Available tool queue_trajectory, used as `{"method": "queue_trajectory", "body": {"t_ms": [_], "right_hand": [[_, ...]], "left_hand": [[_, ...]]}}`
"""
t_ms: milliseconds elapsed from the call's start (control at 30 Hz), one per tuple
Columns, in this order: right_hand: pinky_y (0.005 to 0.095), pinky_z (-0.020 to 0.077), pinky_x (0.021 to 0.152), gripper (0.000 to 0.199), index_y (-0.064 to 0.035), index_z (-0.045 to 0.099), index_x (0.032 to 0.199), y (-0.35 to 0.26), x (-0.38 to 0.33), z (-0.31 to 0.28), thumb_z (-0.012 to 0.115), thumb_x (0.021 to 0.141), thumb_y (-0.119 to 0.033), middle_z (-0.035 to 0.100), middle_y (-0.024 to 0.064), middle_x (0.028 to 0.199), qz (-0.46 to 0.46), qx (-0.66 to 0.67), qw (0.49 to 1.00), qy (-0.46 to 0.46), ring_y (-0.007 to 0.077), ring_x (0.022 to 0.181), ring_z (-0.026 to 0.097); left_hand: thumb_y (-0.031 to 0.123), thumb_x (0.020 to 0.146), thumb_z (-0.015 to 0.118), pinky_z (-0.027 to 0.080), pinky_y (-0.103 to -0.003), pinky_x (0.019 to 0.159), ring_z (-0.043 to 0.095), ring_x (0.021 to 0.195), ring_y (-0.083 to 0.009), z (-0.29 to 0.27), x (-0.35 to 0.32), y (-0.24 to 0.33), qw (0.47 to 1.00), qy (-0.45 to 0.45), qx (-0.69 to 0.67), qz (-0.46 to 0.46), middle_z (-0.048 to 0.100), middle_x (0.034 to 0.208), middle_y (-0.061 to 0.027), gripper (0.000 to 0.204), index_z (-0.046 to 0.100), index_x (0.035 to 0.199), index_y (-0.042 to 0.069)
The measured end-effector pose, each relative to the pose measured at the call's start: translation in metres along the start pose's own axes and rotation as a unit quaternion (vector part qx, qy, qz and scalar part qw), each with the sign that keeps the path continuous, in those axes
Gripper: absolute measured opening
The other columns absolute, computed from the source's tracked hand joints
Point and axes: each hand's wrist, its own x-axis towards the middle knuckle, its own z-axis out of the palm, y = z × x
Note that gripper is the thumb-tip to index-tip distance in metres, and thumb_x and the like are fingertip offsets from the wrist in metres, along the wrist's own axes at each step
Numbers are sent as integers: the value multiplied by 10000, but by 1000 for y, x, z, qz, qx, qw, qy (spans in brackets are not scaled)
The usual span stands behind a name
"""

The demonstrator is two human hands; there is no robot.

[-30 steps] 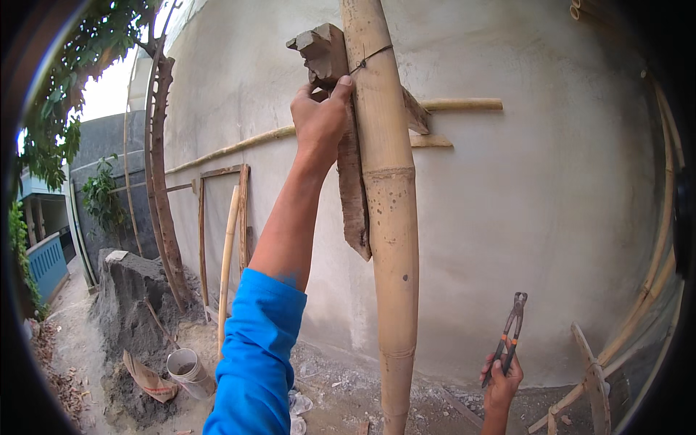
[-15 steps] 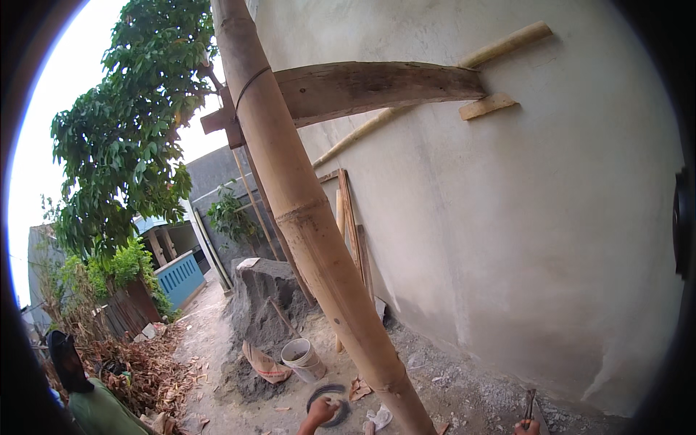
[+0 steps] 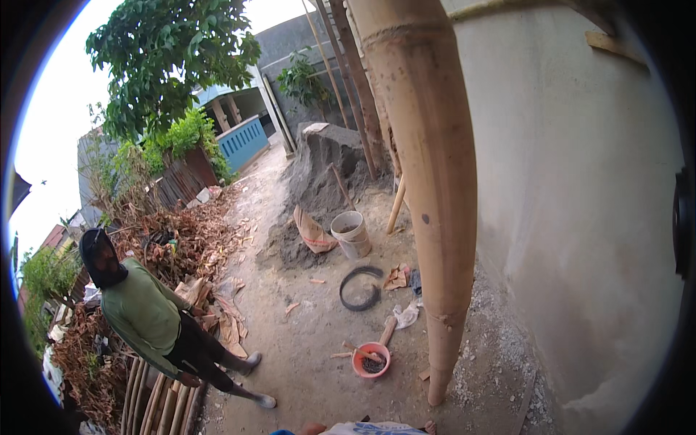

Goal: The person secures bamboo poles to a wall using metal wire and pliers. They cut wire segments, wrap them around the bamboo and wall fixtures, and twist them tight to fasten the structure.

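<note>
A small piece of skin (image 3: 313, 429), probably part of my left hand or arm, shows at the lower edge; its fingers are hidden. Beside it lies white cloth with blue print (image 3: 377, 429). A small brownish patch (image 3: 431, 428) at the cloth's right end may be my right hand, but it is too cut off to tell. Ahead on the ground stands an orange bowl (image 3: 386, 357) with dark small pieces and a wooden-handled tool (image 3: 364, 353) in it. A thick bamboo pole (image 3: 435, 181) rises just to the right of the bowl.
A person (image 3: 148, 312) in a green top stands at left beside bamboo poles (image 3: 156, 399). A coil of dark wire (image 3: 345, 290), a white bucket (image 3: 351, 238), a paper sack (image 3: 312, 230) and a sand heap (image 3: 326, 159) lie farther off. A plastered wall (image 3: 573, 217) bounds the right.
The view has swung down and left, bringing the whole person and the orange bowl into sight. Both hands, the right earlier holding a pincer-like tool, have dropped to the lower edge or out of view.
</note>
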Motion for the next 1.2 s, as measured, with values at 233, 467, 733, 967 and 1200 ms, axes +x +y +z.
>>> {"method": "queue_trajectory", "body": {"t_ms": [233, 467, 733, 967, 1200], "right_hand": [[417, 503, 490, 213, 57, 659, 1069, -24, 5, -35, 640, 881, -42, 677, 187, 739, 92, 89, 986, 107, 268, 589, 690], [334, 471, 449, 268, 21, 553, 1152, -225, -21, -80, 533, 886, -7, 619, 86, 712, -54, 255, 960, 101, 179, 528, 602], [471, 502, 909, 393, 58, 558, 1232, -395, 26, -29, 593, 860, -62, 661, 284, 1016, -282, 48, 942, 176, 441, 981, 649], [430, 544, 881, 430, 75, 652, 1189, -473, 68, -113, 700, 900, -240, 705, 246, 895, -172, 85, 967, -169, 403, 892, 702], [327, 566, 579, 259, 24, 724, 1076, -393, 279, -199, 666, 949, -193, 728, 144, 843, -121, -12, 968, 220, 191, 684, 719]], "left_hand": [[254, 953, 689, 504, -331, 596, 645, 649, -170, 41, -28, 60, 942, -27, -174, 285, 697, 775, -87, 304, 721, 878, -39], [188, 952, 663, 539, -336, 672, 672, 762, -208, 25, -27, 53, 927, -173, -182, 278, 703, 950, -142, 236, 685, 1040, -30], [425, 1050, 529, 567, -405, 817, 675, 958, -268, -23, -35, 70, 831, -403, -345, 165, 652, 1168, -181, 483, 591, 1238, -15], [415, 1082, 436, 569, -516, 805, 661, 785, -259, -11, 73, 64, 737, -285, -605, -95, 639, 830, -116, 416, 547, 909, 54], [194, 1047, 477, 464, -396, 519, 469, 551, -181, -87, 77, 126, 811, -208, -531, -129, 478, 675, -39, 190, 491, 910, 63]]}}
